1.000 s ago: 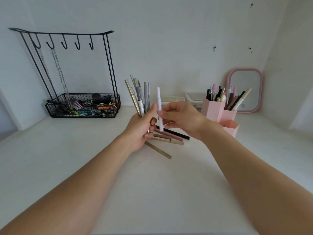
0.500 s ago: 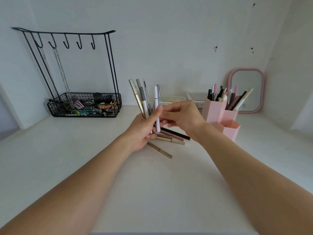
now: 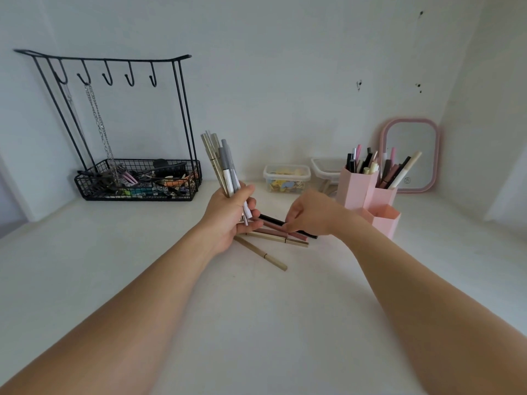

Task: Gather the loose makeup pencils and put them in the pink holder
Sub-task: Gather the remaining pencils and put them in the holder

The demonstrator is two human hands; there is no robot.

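My left hand (image 3: 228,218) is raised over the white table, shut on an upright bundle of several makeup pencils (image 3: 225,166) in grey, white and gold. To its right, my right hand (image 3: 310,215) is down at the table, its fingertips pinched on a black pencil (image 3: 271,219) that lies there. Beside it lie a pink pencil (image 3: 299,236) and two tan pencils (image 3: 271,238), (image 3: 262,253). The pink holder (image 3: 356,189) stands just right of my right hand, with several pencils in its back compartments; its low front compartment (image 3: 383,223) looks empty.
A black wire rack (image 3: 137,181) with hooks, chains and a basket of small items stands at the back left. A lidded plastic box (image 3: 286,178) and a clear tray (image 3: 325,166) sit by the wall. A pink-framed mirror (image 3: 410,155) leans behind the holder.
The white pencil passed from my right hand into the bundle in my left. My right hand then dropped to the pencils on the table and closed on the black one.
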